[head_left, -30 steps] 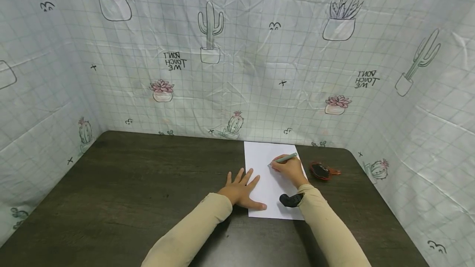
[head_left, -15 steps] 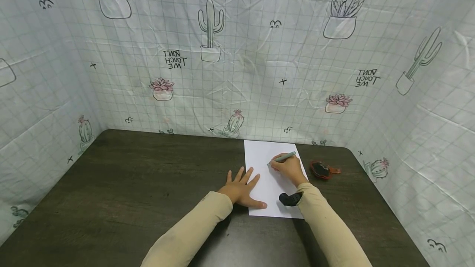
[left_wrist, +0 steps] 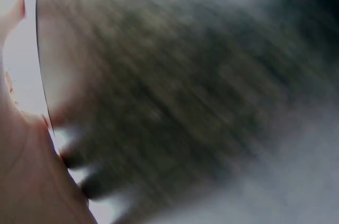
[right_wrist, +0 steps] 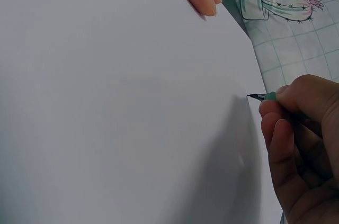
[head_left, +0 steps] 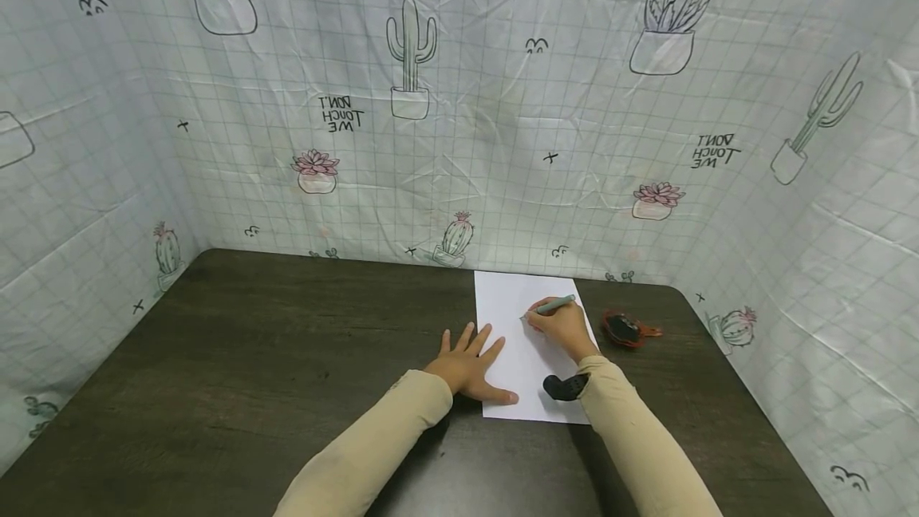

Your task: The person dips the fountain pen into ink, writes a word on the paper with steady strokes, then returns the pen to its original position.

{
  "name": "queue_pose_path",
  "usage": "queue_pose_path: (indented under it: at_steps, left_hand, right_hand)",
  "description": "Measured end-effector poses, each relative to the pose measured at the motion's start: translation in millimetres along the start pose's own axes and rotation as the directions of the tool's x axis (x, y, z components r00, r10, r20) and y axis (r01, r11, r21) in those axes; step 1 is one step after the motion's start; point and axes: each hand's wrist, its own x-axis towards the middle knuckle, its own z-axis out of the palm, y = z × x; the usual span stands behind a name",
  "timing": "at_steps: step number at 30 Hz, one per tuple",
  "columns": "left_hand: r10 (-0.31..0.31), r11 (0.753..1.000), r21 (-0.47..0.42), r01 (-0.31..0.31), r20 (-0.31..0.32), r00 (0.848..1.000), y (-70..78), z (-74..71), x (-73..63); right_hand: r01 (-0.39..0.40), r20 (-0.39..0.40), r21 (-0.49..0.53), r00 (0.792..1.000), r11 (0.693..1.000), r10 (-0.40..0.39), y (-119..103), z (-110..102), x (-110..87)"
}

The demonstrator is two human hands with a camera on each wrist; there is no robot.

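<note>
A sheet of white paper (head_left: 502, 294) lies on the dark wooden table (head_left: 287, 341) near its back edge. My left hand (head_left: 468, 368) rests with spread fingers across the paper's left edge; its thumb lies on the sheet. Pinched in my right hand (head_left: 563, 328) is a grey-green pen (head_left: 556, 304), tilted, its tip at the paper's upper middle. In the right wrist view the pen's dark, pointed tip (right_wrist: 256, 96) shows beyond the fingertips. No clear marks can be made out on the paper. The left wrist view shows part of the left hand (left_wrist: 32, 166), the rest being blurred.
Right of the paper lies a small black and orange-red object (head_left: 626, 329), its kind unclear. A black device (head_left: 565, 387) sits at the right wrist. Behind and beside the table hangs a white gridded cloth (head_left: 488, 118) printed with cacti.
Both hands and the paper look nearly the same. The whole head view has shifted slightly, and the pen stays in my right hand.
</note>
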Motion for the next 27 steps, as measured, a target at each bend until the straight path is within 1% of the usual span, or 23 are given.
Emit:
queue_pose_path:
  at_steps: [9, 17, 21, 23, 24, 27]
  left_hand:
    - [0.0, 1.0, -0.008, 0.0, 0.0, 1.0, -1.2, 1.4, 2.0]
    - [-0.005, 1.0, -0.009, 0.005, 0.016, 1.0, 2.0, -3.1, -2.4]
    - [-0.008, 1.0, -0.011, 0.008, 0.016, 1.0, 2.2, -3.3, -2.2]
    - [-0.01, 1.0, -0.016, 0.01, 0.015, 1.0, 3.8, -5.7, -4.9]
    - [-0.009, 1.0, -0.005, 0.009, 0.016, 1.0, 3.1, -4.7, -3.7]
    - [-0.013, 1.0, -0.014, 0.013, 0.018, 1.0, 7.3, -10.3, -10.3]
  right_hand:
    - [0.014, -0.002, -0.021, 1.0, 1.0, -0.014, 8, -5, 0.7]
    - [0.009, -0.008, -0.057, 1.0, 0.998, -0.01, 12, -9, 0.6]
    - [-0.005, -0.012, -0.044, 1.0, 0.999, 0.004, 16, -10, 0.7]
    - [-0.011, -0.016, -0.032, 1.0, 0.999, 0.011, 18, -11, 0.9]
    - [-0.023, -0.016, -0.019, 1.0, 1.0, 0.022, 19, -10, 0.9]
    - [-0.065, -0.011, 0.031, 0.998, 0.997, 0.066, 21, -9, 0.7]
